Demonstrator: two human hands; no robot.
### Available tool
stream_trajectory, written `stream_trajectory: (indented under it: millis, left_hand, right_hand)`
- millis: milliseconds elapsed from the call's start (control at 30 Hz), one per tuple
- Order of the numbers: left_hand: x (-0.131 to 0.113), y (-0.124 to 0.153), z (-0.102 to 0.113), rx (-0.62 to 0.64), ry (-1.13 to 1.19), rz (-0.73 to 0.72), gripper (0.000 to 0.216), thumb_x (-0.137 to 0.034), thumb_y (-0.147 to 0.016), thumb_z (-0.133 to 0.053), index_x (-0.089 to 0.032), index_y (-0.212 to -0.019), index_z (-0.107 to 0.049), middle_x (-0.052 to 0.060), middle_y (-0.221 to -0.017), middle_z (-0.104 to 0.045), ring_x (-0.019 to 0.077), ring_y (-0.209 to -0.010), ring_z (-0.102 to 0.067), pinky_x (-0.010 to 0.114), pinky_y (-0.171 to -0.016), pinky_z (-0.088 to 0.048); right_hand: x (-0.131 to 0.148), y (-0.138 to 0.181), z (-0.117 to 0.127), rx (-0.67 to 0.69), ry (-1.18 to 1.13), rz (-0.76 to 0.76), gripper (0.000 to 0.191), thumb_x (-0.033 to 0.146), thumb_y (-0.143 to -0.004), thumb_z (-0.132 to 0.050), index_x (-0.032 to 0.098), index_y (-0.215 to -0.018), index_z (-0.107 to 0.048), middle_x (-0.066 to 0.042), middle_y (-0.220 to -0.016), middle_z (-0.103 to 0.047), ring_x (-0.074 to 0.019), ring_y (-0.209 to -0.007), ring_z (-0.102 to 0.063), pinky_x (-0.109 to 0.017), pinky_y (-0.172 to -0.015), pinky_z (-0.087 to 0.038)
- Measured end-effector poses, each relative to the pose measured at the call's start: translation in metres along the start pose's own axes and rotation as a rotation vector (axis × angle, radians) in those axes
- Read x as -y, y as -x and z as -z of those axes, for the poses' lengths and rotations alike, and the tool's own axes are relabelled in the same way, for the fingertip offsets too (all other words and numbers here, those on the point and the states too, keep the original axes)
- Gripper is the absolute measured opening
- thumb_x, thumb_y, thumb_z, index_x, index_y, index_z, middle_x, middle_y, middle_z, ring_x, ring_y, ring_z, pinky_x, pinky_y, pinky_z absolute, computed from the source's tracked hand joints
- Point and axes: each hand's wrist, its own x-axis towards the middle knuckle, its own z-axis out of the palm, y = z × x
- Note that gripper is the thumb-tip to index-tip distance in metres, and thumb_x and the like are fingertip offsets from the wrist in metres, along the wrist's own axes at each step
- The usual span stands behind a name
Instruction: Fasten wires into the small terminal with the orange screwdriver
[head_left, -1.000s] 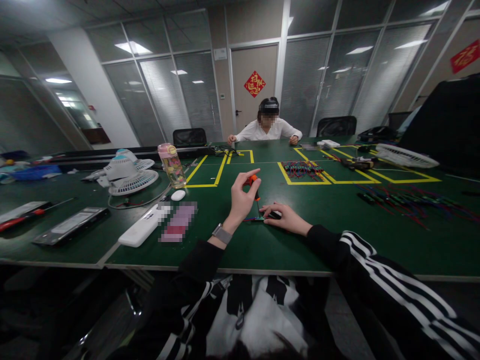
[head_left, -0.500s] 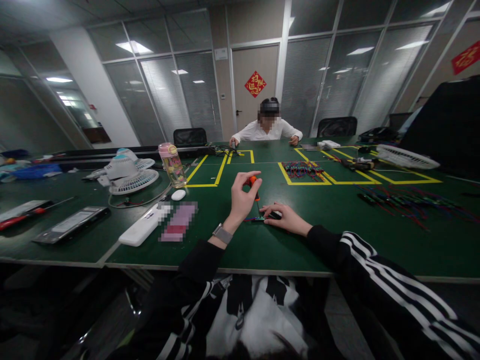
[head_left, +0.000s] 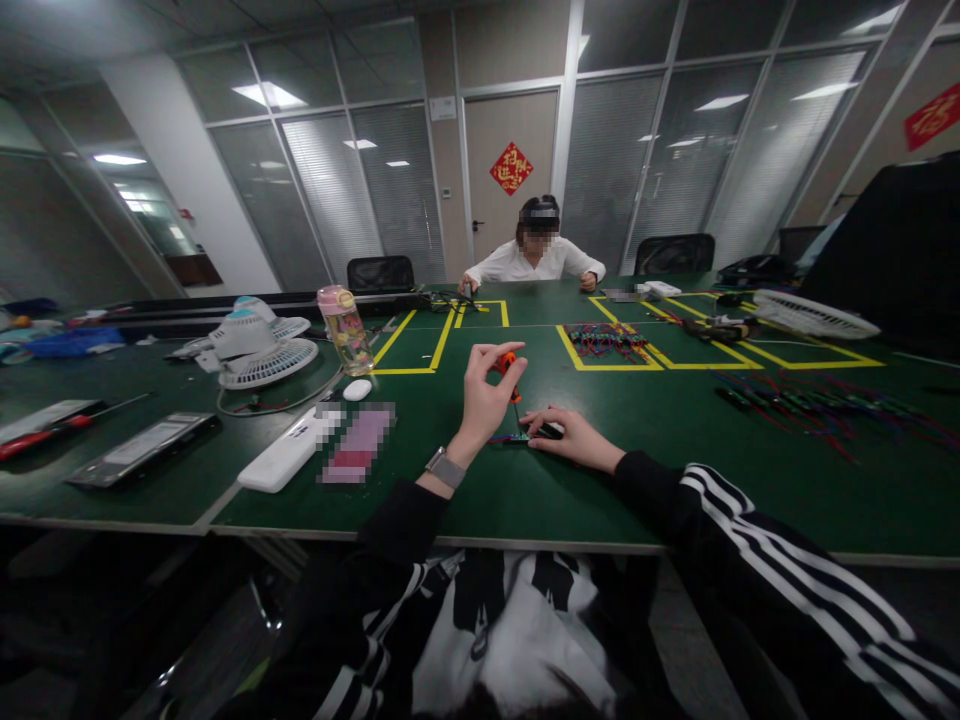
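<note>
My left hand [head_left: 486,395] is raised over the green table [head_left: 675,470], its fingers pinched round the orange handle of a small screwdriver [head_left: 509,366] that stands upright. The tip points down at a small dark part with coloured wires [head_left: 517,437]. Flat on the table, my right hand [head_left: 571,436] presses its fingers on that part, holding it still. A watch sits on my left wrist.
White fans [head_left: 251,350], a pink-capped bottle [head_left: 343,330], a white box [head_left: 289,455], a phone [head_left: 142,450] and a red tool [head_left: 45,435] lie to the left. Wire bundles [head_left: 607,340] fill yellow-taped squares; more wires [head_left: 817,405] spread right. A person [head_left: 534,255] sits opposite.
My hands have hardly moved; the fingers of my left hand have shifted slightly on the screwdriver handle. The person opposite has moved a hand a little.
</note>
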Motion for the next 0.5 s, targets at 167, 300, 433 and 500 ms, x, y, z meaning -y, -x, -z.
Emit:
stream_trajectory:
  millis: [167,300,433,500]
  left_hand:
    - [0.0022,-0.001,-0.0012,0.062,0.143,0.06,0.032,-0.025,-0.096,-0.043,-0.021,-0.122,-0.061,0.008,-0.115,-0.064,0.0165,-0.105,-0.061,0.03,-0.092,-0.047]
    - [0.0031,-0.0003,-0.0027,0.051,0.163,0.09,0.029,-0.027,-0.092,-0.053,-0.02,-0.118,-0.063,0.007,-0.105,-0.066,0.0146,-0.089,-0.063,0.026,-0.081,-0.05]
    - [0.0009,0.0001,-0.0017,0.015,0.051,0.008,0.021,-0.028,-0.085,-0.064,-0.02,-0.103,-0.069,0.005,-0.095,-0.061,0.0128,-0.083,-0.06,0.023,-0.074,-0.049]
    - [0.0,-0.0002,-0.0013,0.023,0.051,0.001,0.021,-0.029,-0.088,-0.06,-0.021,-0.105,-0.069,0.005,-0.099,-0.062,0.0137,-0.088,-0.06,0.024,-0.077,-0.049]
  right_hand:
    - [-0.0022,-0.0004,-0.0006,0.003,-0.002,0.009,0.017,0.037,-0.076,-0.068,0.021,-0.081,-0.066,-0.009,-0.115,-0.072,-0.029,-0.116,-0.062,-0.06,-0.114,-0.02]
    - [-0.0021,-0.0002,-0.0004,0.001,0.002,0.008,0.017,0.037,-0.076,-0.068,0.021,-0.081,-0.066,-0.009,-0.115,-0.072,-0.0291,-0.115,-0.063,-0.06,-0.113,-0.021]
    - [-0.0018,-0.0002,-0.0004,0.0,0.001,0.003,0.016,0.036,-0.075,-0.068,0.021,-0.08,-0.066,-0.009,-0.115,-0.072,-0.0291,-0.115,-0.063,-0.06,-0.113,-0.02]
    - [-0.0021,-0.0003,-0.0004,0.0,0.0,0.004,0.016,0.036,-0.076,-0.068,0.021,-0.08,-0.066,-0.009,-0.115,-0.072,-0.029,-0.115,-0.063,-0.06,-0.114,-0.02]
